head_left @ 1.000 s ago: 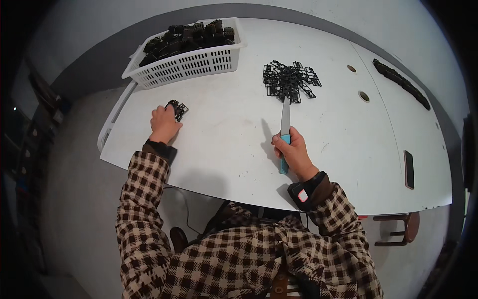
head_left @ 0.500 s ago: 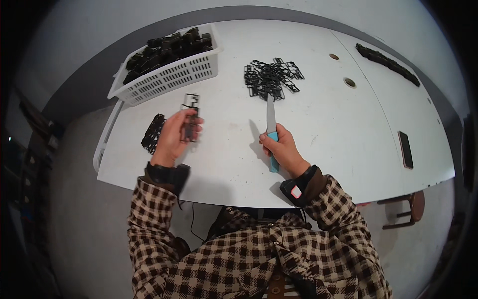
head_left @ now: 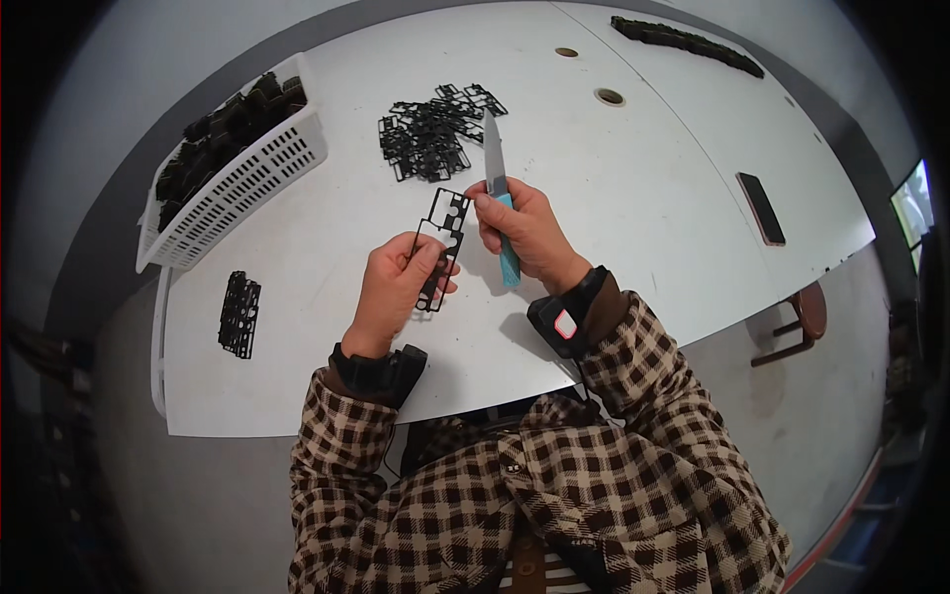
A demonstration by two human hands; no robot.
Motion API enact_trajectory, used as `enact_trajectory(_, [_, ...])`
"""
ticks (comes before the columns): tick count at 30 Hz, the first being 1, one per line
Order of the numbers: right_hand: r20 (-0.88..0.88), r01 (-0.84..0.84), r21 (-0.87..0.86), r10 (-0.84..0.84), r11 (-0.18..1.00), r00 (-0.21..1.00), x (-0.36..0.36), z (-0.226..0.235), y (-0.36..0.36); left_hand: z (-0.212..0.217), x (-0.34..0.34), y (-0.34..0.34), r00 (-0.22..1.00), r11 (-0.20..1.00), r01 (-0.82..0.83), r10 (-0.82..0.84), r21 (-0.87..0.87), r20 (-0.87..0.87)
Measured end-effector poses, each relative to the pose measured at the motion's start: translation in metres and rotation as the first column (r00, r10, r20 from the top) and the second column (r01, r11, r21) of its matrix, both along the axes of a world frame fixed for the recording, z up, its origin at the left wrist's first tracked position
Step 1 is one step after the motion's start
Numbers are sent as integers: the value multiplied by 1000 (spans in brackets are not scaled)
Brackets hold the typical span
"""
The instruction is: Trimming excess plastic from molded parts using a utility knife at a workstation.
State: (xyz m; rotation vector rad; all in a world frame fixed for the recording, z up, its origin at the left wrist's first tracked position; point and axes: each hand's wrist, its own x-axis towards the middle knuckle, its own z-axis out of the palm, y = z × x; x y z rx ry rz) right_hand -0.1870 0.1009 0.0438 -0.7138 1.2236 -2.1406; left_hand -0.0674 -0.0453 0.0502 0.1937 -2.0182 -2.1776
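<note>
Pinched in my left hand (head_left: 394, 287) is a flat black plastic frame (head_left: 450, 209) with rectangular cut-outs, tilted up above the table. My right hand (head_left: 529, 233) is wrapped round the turquoise handle of a knife (head_left: 494, 156), whose blade points away from me. Its thumb and fingertips are close to the frame's far right corner; whether they touch it I cannot tell. Beyond both hands lies a loose pile of similar black frames (head_left: 426, 139). To the left, a small stack of black frames (head_left: 238, 315) rests near the table's edge.
A white slotted basket (head_left: 233, 183) full of dark pieces stands at the far left of the white table (head_left: 327, 386). A phone (head_left: 760, 209) lies at right, and a row of dark pieces (head_left: 688, 46) at the far right. A brown stool (head_left: 807, 312) is beyond the near edge.
My left hand has carried the frame rightward to my right hand. The knife has come up off the table side of the pile, and the head view has shifted to the right.
</note>
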Motion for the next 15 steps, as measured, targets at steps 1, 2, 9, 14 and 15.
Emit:
enact_trajectory(1, [8,5,5,-5,1000,1000,0,0,1,-2,0,0,1000,1000,13,-12,-21,21])
enact_trajectory(2, [-11,-23,29,24,999,1000,1,0,1,-4,0,-1,999,1000,16,-16,-16,28])
enact_trajectory(9, [-61,-55,63,59,996,996,5,-3,-2,-15,1,-3,998,1000,-1,1,1,-60])
enact_trajectory(14, [12,-40,30,40,999,999,7,-4,-2,-14,4,-5,991,990,-66,79,124,-103])
enact_trajectory(15, [22,-40,0,40,999,999,6,-5,-3,-13,4,-5,985,983,-85,107,164,-132])
